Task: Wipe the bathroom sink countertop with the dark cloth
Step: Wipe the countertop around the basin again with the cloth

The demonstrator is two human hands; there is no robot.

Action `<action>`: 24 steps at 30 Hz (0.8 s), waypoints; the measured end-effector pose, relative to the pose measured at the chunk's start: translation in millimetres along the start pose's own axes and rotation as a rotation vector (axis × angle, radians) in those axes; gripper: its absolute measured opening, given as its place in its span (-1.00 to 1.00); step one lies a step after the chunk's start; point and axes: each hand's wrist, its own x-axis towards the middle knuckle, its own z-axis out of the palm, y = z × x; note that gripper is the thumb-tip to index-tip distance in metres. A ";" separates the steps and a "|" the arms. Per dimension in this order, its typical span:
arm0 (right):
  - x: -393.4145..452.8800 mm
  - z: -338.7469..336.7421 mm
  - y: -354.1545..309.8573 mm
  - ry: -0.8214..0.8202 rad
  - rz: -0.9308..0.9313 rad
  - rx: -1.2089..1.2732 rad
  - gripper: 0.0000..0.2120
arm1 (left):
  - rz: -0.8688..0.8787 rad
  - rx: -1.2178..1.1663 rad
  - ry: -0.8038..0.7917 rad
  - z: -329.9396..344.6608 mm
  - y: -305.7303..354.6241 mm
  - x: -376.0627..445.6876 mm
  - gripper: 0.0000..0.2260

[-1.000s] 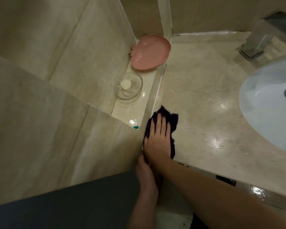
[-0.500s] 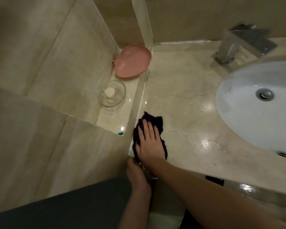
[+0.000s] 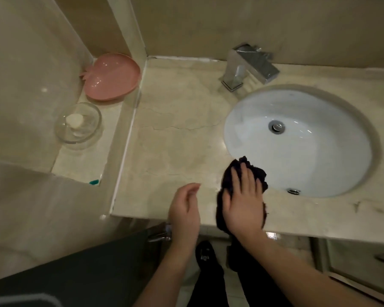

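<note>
Two hands showed: your right hand [image 3: 242, 202] pressed flat, fingers straight, on the dark cloth [image 3: 242, 173] whose bunched edge just beyond your fingertips met the sink rim [image 3: 228, 149], while your left hand [image 3: 184, 207] hung loosely curled, empty; even pressure along the countertop [image 3: 175, 140] would have served best.

Light: dim, warm
Glare: soft sheen on basin [image 3: 297, 151] and counter [image 3: 175, 134]
Focus: soft throughout
Edges: wide-angle bending of wall lines
</note>
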 end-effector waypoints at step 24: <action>-16.9 -69.3 251.9 0.028 0.005 0.032 -0.51 | 0.245 0.510 0.211 57.3 -14.9 9.0 -0.78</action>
